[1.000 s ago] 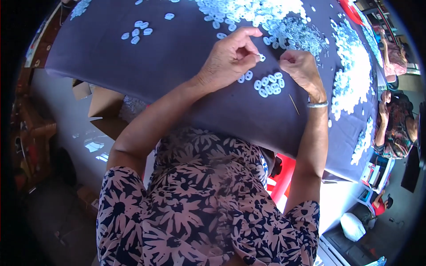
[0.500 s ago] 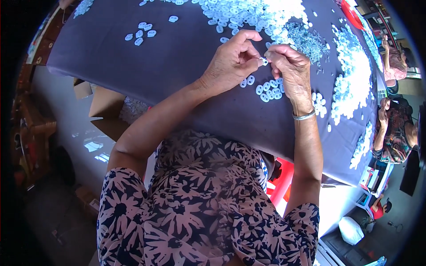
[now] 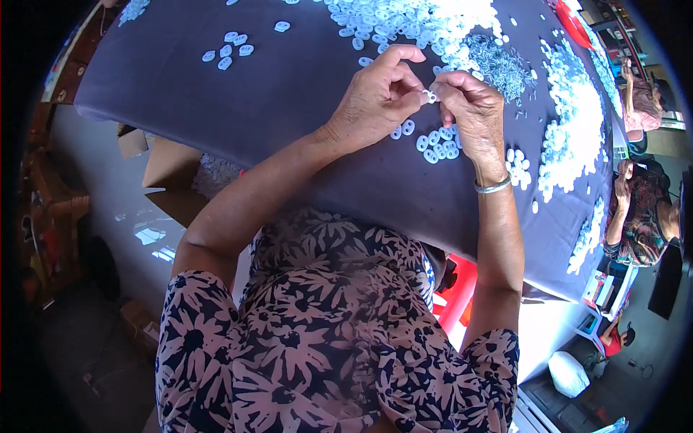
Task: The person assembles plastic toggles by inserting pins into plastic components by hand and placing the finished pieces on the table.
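A small white plastic piece with a hole [image 3: 431, 96] is pinched between the fingertips of both my hands, above the dark cloth. My left hand [image 3: 377, 99] grips it by thumb and index finger, its other fingers curled. From the other side my right hand [image 3: 473, 108] closes on it, fingers bent; whether it also holds a pin is too small to tell. Below the hands lies a group of white oval two-hole pieces [image 3: 438, 146], with another cluster [image 3: 517, 167] right of my right wrist. Behind the right hand is a heap of short dark metal pins [image 3: 497, 66].
Large heaps of white pieces lie at the far side [image 3: 393, 22] and the right [image 3: 567, 130] of the cloth-covered table [image 3: 195, 86]. Several ovals [image 3: 226, 51] sit at the left. A red tray [image 3: 572, 23] stands far right. Open cardboard box [image 3: 171, 164] is left, below the table; other people are at right.
My hands stay close together, with the small white piece turned slightly between the fingertips so its hole shows more. The view has shifted a little; the loose pieces lie as before.
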The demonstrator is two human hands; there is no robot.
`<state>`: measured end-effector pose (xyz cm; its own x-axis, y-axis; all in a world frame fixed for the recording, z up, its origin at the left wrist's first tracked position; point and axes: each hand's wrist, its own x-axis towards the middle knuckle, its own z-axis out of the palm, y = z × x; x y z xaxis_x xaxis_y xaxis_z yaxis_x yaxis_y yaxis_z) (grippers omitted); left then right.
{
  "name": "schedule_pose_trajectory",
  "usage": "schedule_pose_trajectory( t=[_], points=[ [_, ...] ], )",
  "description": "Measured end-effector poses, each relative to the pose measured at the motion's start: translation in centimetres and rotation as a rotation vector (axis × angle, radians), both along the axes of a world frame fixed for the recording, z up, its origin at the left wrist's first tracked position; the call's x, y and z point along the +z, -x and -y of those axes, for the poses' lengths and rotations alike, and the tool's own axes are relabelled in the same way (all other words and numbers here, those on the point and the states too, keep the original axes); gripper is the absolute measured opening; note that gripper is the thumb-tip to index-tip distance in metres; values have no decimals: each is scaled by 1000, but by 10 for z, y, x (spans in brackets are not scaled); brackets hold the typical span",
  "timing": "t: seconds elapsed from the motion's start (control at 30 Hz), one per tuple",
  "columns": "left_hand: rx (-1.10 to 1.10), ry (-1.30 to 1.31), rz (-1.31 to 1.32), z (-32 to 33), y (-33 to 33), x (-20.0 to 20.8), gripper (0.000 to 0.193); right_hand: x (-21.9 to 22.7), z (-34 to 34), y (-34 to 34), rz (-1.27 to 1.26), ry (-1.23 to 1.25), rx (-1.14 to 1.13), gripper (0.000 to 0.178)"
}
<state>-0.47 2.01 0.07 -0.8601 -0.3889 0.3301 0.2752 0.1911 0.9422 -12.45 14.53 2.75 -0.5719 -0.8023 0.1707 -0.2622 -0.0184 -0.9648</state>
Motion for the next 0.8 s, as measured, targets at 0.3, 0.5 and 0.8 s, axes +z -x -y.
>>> schedule_pose_trajectory(
  t=[0.3, 0.5, 0.8],
  points=[
    [-5, -10, 11, 0, 0, 0, 44, -1, 0, 0, -7, 9, 5, 7],
    [15, -23, -20, -2, 1, -2, 44, -1, 0, -1, -17, 24, 14, 6],
    [73, -23, -4, -1, -2, 2, 44, -5, 3, -9, -83, 41, -51, 6]
  ],
)
